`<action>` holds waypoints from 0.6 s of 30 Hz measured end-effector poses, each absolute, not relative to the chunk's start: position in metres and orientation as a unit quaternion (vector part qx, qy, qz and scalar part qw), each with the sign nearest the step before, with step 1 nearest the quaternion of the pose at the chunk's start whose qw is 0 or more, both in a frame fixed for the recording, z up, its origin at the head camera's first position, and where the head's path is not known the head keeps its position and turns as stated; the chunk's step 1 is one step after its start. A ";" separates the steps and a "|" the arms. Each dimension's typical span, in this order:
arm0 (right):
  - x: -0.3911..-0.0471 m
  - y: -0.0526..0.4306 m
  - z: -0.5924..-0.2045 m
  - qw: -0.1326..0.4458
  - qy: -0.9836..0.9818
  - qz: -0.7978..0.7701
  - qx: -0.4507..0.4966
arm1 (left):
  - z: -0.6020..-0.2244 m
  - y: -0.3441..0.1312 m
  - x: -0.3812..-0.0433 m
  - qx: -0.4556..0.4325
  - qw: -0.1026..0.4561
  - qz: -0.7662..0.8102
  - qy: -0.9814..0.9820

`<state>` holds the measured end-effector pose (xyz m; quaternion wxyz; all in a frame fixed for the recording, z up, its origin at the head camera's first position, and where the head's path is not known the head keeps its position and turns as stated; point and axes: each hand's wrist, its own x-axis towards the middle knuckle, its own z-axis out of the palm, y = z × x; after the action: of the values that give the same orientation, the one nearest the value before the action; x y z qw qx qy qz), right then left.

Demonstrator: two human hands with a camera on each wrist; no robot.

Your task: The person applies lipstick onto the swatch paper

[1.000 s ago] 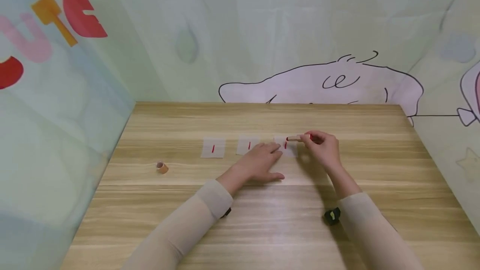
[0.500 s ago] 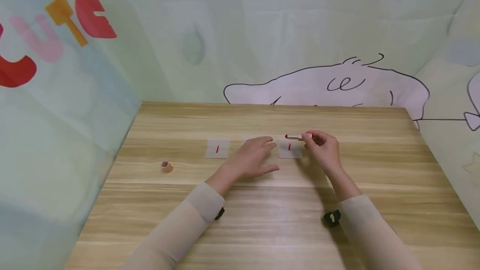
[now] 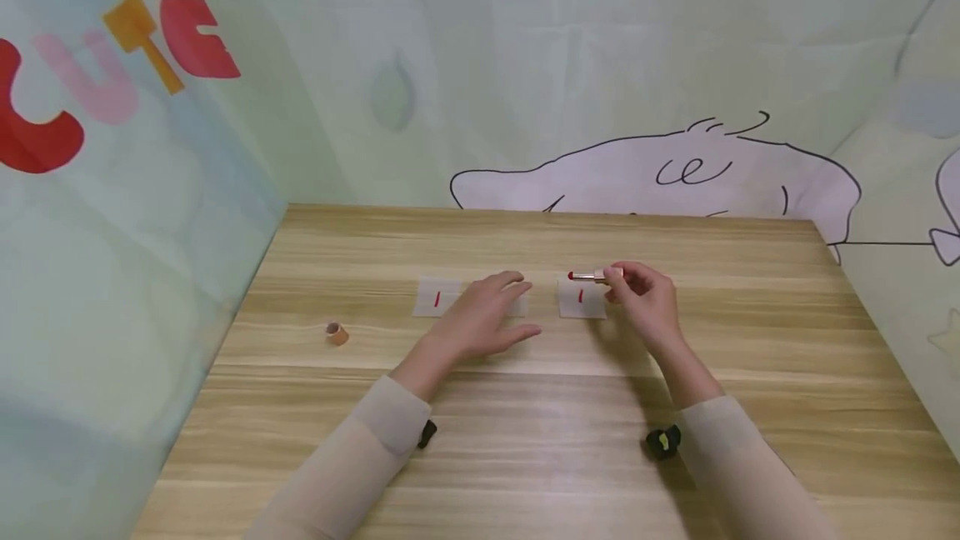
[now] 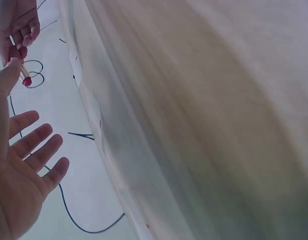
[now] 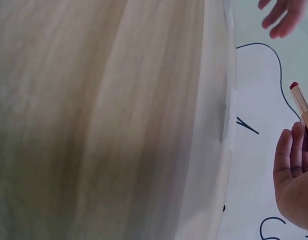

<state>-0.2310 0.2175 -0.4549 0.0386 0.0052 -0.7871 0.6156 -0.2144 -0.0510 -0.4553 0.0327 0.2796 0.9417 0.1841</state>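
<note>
My right hand (image 3: pixel 648 298) pinches a lipstick (image 3: pixel 588 277), its red tip pointing left over the top edge of the right-hand white paper square (image 3: pixel 592 307). That square bears one short red stroke. The same lipstick (image 5: pixel 299 100), raised clear of the table, shows in the right wrist view. My left hand (image 3: pixel 476 319) hovers with fingers spread over the middle paper square (image 3: pixel 517 307), hiding most of it. In the left wrist view the left hand (image 4: pixel 24 185) holds nothing. Another paper square (image 3: pixel 426 307) with a red stroke lies to the left, partly covered by that hand.
A small hollow copper-coloured cap (image 3: pixel 337 334) lies on the wooden table (image 3: pixel 540 440) at the left. Printed cloth (image 3: pixel 525 90) stands behind the table and at its sides. Black wrist devices (image 3: pixel 663 442) show under the sleeves.
My left hand has moved left, off the right-hand paper square. The lipstick has lifted away from the red stroke on that square. The head view has turned slightly left.
</note>
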 end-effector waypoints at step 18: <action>-0.229 0.198 -0.458 0.031 -0.757 0.652 0.027 | -0.459 -0.092 -0.198 0.240 0.009 0.216 0.946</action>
<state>-0.2289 0.1978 -0.4580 0.0314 0.0268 -0.7573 0.6517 -0.1978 -0.0918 -0.4592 0.0087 0.2398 0.9465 0.2158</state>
